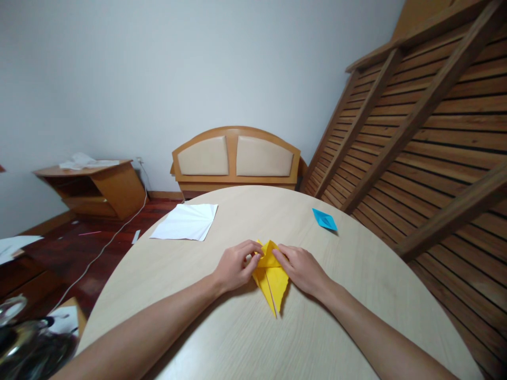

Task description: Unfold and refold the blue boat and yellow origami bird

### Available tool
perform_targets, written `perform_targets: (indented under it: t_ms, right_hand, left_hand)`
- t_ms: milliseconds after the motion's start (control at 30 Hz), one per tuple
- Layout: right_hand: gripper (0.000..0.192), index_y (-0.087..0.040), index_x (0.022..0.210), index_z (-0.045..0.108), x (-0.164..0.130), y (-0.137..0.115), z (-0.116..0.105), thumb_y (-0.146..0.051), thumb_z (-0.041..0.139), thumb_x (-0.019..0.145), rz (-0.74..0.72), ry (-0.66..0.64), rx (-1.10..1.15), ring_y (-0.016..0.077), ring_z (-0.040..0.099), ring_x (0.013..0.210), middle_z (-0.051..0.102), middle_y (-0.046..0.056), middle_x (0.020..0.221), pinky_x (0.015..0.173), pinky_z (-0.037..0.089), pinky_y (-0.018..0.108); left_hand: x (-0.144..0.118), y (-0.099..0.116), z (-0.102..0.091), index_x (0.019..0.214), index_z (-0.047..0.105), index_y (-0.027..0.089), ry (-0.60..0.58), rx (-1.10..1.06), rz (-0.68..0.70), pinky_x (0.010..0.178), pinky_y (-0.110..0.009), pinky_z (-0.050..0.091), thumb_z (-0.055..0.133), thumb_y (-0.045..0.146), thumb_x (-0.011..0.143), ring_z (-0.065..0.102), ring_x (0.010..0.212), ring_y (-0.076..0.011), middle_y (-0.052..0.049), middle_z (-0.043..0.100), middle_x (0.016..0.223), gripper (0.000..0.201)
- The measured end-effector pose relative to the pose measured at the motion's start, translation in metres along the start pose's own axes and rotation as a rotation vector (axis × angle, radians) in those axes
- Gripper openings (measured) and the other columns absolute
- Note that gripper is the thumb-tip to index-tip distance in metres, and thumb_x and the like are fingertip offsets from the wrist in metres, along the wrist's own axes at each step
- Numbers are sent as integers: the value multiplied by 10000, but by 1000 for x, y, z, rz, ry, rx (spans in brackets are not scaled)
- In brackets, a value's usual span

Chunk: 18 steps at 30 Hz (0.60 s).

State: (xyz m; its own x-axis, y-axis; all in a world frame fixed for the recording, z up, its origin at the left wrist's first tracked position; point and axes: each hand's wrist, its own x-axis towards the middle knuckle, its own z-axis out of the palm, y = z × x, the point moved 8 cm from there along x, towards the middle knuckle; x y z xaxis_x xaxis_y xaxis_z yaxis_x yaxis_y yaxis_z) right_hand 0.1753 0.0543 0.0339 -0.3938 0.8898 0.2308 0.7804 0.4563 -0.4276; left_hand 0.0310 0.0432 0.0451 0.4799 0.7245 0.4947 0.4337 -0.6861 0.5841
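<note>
A folded sheet of yellow paper (273, 282) lies on the round table in front of me, its long point toward me and a raised peak at the far end. My left hand (237, 265) pinches the paper's upper left edge between thumb and fingers. On the other side, my right hand (303, 268) grips the upper right edge, its thumb on the folded flap. The far fingertips of both hands are partly hidden behind the paper.
White creased paper (186, 221) lies at the table's (222, 338) far left. A small blue folded paper (325, 219) rests at the far right. Beyond stand a headboard (235, 179), a wooden cabinet (122, 190) on the left and a leaning slatted wooden frame (431, 132) on the right.
</note>
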Motion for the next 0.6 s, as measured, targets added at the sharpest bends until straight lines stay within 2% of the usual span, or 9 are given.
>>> perform_targets:
  t_ms: [233, 300, 367, 600]
  right_hand:
    - [244, -223, 943, 582, -3, -2, -2, -395, 419, 1000, 27, -15, 37, 198, 653, 771, 704, 45, 854, 672, 393, 279]
    - [171, -228, 1025, 575, -4, 0, -3, -358, 485, 961, 44, -21, 84, 203, 667, 779, 719, 45, 887, 660, 399, 272]
    - [176, -234, 1075, 568, -4, 2, -2, -290, 535, 911, 54, -30, 116, 208, 677, 797, 730, 43, 916, 663, 407, 266]
    - [144, -233, 1002, 618, -3, 5, 0, -245, 516, 901, 60, -28, 133, 204, 688, 826, 746, 46, 935, 678, 426, 262]
  left_hand:
    - [2, -9, -1, 948, 636, 182, 31, -40, -78, 624, -217, 476, 477, 213, 936, 618, 769, -139, -49, 687, 947, 162]
    - [2, -12, -2, 934, 637, 179, 43, -49, -103, 612, -214, 476, 499, 202, 915, 617, 748, -135, -44, 687, 919, 141]
    - [2, -14, -2, 925, 640, 177, 52, -52, -132, 604, -216, 480, 518, 204, 901, 619, 733, -136, -41, 686, 887, 127]
    - [2, -20, -2, 876, 641, 165, 59, -60, -170, 583, -216, 479, 545, 234, 884, 606, 671, -125, -33, 681, 814, 119]
